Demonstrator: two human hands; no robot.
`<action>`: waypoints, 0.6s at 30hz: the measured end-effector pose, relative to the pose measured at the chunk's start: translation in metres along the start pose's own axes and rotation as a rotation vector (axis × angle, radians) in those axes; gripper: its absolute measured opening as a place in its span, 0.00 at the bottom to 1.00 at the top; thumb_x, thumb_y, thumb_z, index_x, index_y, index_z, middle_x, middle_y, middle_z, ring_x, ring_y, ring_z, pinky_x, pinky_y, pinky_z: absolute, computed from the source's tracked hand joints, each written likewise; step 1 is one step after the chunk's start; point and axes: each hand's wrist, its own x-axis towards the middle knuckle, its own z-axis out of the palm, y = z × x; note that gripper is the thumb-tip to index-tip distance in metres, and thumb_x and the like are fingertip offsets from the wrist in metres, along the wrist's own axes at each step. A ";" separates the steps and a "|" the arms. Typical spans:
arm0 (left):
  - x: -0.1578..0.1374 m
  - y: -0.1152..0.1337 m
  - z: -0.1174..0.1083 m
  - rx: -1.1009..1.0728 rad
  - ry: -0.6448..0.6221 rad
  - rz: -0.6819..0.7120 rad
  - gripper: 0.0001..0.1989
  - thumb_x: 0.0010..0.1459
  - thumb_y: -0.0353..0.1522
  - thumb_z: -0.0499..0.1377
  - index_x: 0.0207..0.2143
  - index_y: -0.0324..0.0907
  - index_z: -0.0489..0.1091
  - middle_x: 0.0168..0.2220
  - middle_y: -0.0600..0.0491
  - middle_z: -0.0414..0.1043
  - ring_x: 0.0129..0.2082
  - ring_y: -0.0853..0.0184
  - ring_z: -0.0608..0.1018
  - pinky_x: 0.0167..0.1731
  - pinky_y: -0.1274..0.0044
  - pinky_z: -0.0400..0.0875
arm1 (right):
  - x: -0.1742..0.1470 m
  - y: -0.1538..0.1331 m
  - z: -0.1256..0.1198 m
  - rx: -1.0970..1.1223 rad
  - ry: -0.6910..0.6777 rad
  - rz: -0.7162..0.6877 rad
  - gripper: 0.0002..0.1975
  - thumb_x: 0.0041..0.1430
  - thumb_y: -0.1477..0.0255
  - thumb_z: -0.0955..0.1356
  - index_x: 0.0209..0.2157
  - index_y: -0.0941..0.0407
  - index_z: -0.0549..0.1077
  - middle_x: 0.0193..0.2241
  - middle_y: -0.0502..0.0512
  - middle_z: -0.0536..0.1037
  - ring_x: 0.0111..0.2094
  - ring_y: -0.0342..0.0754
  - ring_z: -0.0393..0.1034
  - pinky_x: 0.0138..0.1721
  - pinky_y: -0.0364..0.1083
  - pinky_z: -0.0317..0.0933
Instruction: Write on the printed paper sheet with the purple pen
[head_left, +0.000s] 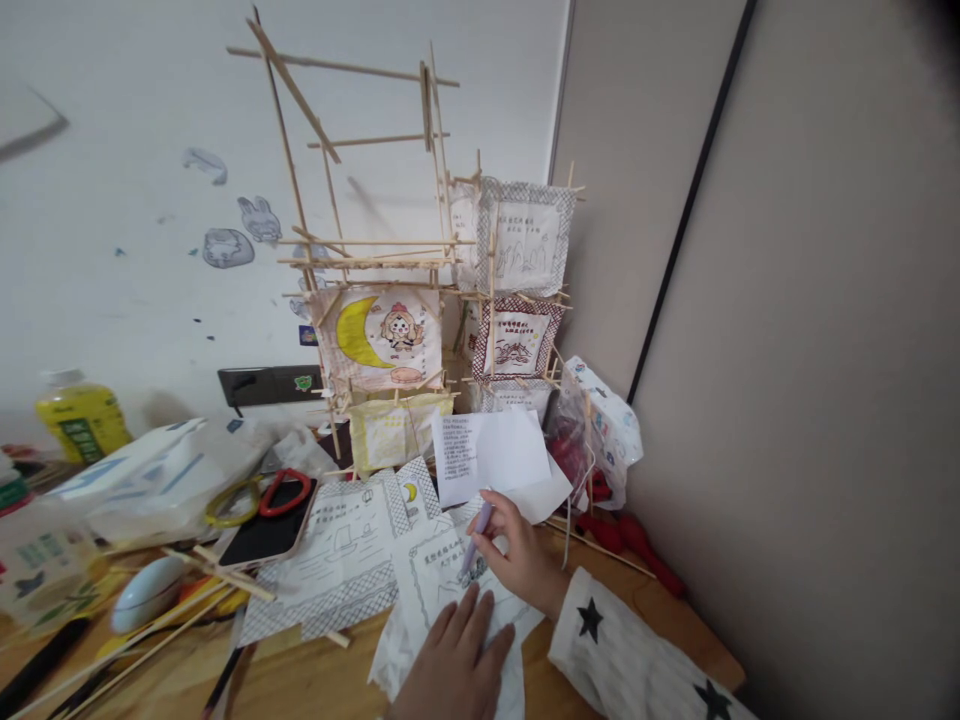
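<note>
My right hand (521, 560) is closed round a lilac pen (480, 530), held in a writing grip with its lower end at a small drawing. That drawing is on a white paper sheet (424, 590) bearing handwritten characters and a patterned border. Flat on the lower part of the same sheet lies my left hand (457, 655), fingers stretched out and holding nothing. Left of it, another drawn sheet (352, 535) shows a sailing boat and a cross-hatched border. Just beyond my right hand, a white page with writing (491, 455) leans against the frame's base.
A tall wooden-stick frame (375, 265) with decorated paper panels stands by the wall. Scissors with red handles (285, 492) rest on a phone (259, 540). At left are loose sticks (225, 575), a mouse (150, 595) and a yellow bottle (82, 415). Plastic bags (607, 420) sit at right.
</note>
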 end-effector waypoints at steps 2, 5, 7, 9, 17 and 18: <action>0.000 0.000 0.000 0.001 0.007 0.010 0.21 0.56 0.28 0.55 0.53 0.47 0.62 0.53 0.48 0.65 0.52 0.57 0.67 0.47 0.70 0.64 | 0.000 0.001 0.000 0.007 0.015 -0.001 0.23 0.58 0.73 0.65 0.56 0.53 0.58 0.36 0.55 0.76 0.35 0.47 0.72 0.39 0.47 0.67; 0.000 0.000 -0.001 0.000 0.000 0.010 0.22 0.55 0.27 0.56 0.53 0.47 0.62 0.53 0.48 0.65 0.53 0.57 0.67 0.47 0.70 0.64 | 0.001 0.002 0.001 0.018 0.007 0.004 0.24 0.59 0.73 0.65 0.56 0.54 0.57 0.35 0.55 0.76 0.34 0.47 0.72 0.38 0.47 0.67; 0.000 0.000 -0.001 0.006 -0.008 0.007 0.24 0.54 0.25 0.56 0.53 0.47 0.61 0.53 0.48 0.64 0.53 0.57 0.66 0.47 0.69 0.64 | 0.001 0.002 0.001 0.018 0.000 0.001 0.24 0.58 0.73 0.65 0.56 0.53 0.58 0.35 0.55 0.76 0.34 0.47 0.72 0.38 0.47 0.68; 0.000 0.000 -0.001 0.010 -0.011 0.018 0.25 0.52 0.24 0.56 0.54 0.47 0.61 0.53 0.47 0.65 0.53 0.56 0.66 0.47 0.69 0.64 | 0.000 0.002 0.001 0.015 0.009 0.001 0.24 0.58 0.73 0.65 0.56 0.53 0.58 0.35 0.55 0.76 0.34 0.47 0.72 0.38 0.47 0.68; 0.002 -0.001 -0.003 0.013 -0.060 0.029 0.27 0.49 0.23 0.54 0.53 0.46 0.60 0.53 0.46 0.65 0.52 0.56 0.68 0.46 0.68 0.66 | 0.000 0.003 0.002 0.032 0.017 -0.002 0.24 0.58 0.74 0.65 0.56 0.53 0.58 0.35 0.56 0.76 0.35 0.47 0.73 0.39 0.47 0.68; 0.002 -0.001 -0.003 0.014 -0.060 0.029 0.27 0.50 0.23 0.54 0.54 0.46 0.60 0.53 0.46 0.65 0.52 0.56 0.67 0.46 0.69 0.66 | -0.001 0.003 0.002 0.026 0.023 0.003 0.24 0.58 0.73 0.65 0.56 0.53 0.57 0.35 0.56 0.76 0.34 0.47 0.72 0.39 0.47 0.68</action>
